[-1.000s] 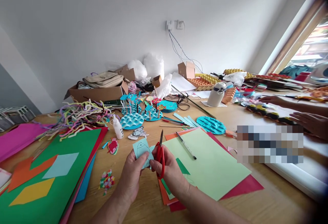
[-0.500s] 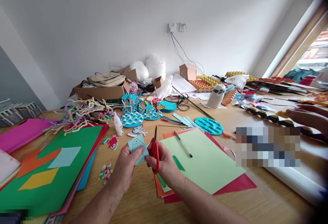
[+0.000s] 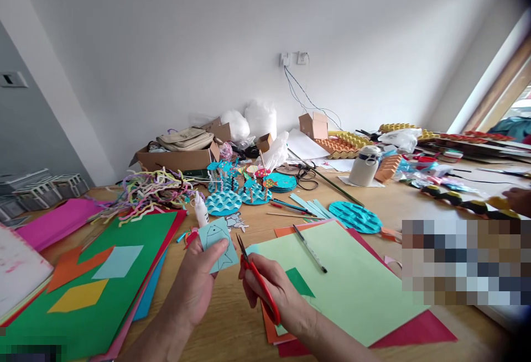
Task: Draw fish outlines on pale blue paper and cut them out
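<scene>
Between thumb and fingers, my left hand point(image 3: 199, 282) pinches a light blue piece of paper point(image 3: 218, 248) with a fish outline drawn on it. Red-handled scissors point(image 3: 261, 287) are in my right hand point(image 3: 276, 290), their blades pointing up and slightly parted, a little to the right of the paper and apart from it. Under and beyond my right hand lies a pale green sheet point(image 3: 344, 284) on orange and dark red sheets, with a pen point(image 3: 309, 248) and a dark green scrap point(image 3: 299, 283) on top. A white glue bottle point(image 3: 201, 211) stands behind my left hand.
At left lies a green sheet stack point(image 3: 108, 295) with paper scraps. Pipe cleaners point(image 3: 149, 190), blue fish crafts point(image 3: 224, 202), a turquoise disc point(image 3: 354, 216) and a white jar point(image 3: 365, 166) are farther back. Another person's hand point(image 3: 518, 200) shows at the right edge.
The scissors have come away from the paper and tilted, and the fish drawing now shows more fully. My view has shifted; the other person's hand has drawn back toward the right edge.
</scene>
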